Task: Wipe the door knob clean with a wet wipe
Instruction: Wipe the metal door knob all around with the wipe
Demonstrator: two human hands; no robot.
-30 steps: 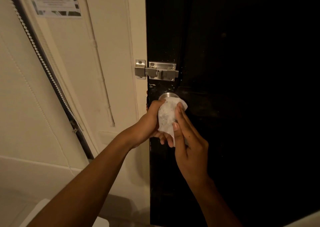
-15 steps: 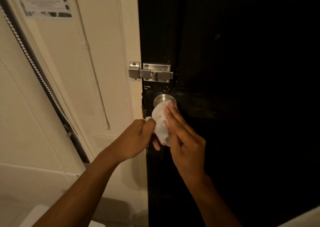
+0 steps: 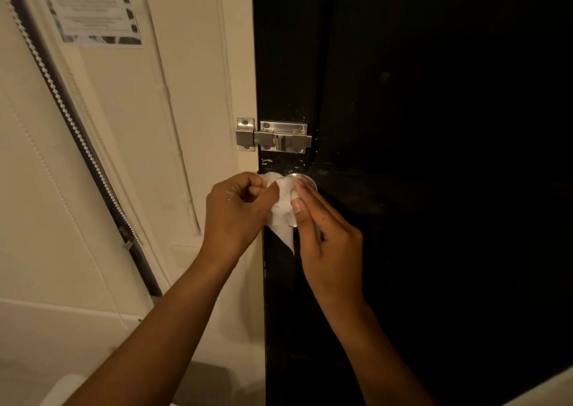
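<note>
left hand (image 3: 235, 212) pinching wet wipe (image 3: 282, 219), door knob (image 3: 305, 177)

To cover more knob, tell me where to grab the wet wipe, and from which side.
Probably the loose tail of the wet wipe under the door knob, from below: it hangs free, while the left hand pinches the top and the right hand presses the middle.

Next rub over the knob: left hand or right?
Right, probably. The right hand lays straight fingers on the wet wipe over the door knob, ready to rub. The left hand only pinches the wipe's edge, beside the knob.
</note>
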